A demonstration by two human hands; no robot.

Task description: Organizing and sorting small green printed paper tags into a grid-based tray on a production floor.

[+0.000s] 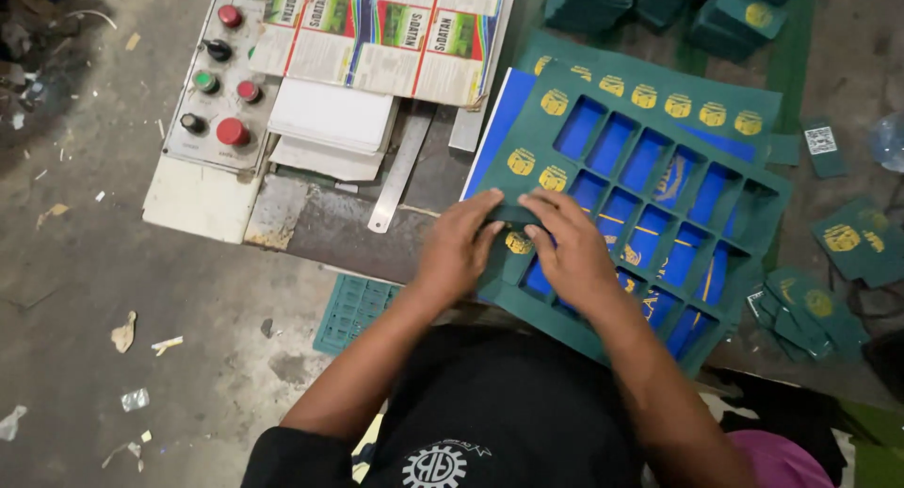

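— What does the sheet look like?
— A green card sheet [650,182] with punched-out windows, lying on the desk [330,229] over blue sheets.
— And the grip?
— Left hand [459,248] and right hand [572,252], fingers loosely curled, press one green piece [517,241] still in it.

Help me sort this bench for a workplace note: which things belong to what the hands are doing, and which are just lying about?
In use:
left hand and right hand, pressing on the green die-cut sheet
blue sheet under it
punched green cards lying loose beside it
stacked green cards

Lying about:
control panel with buttons
metal ruler
printed label sheets
white paper stack
paper scraps on the floor
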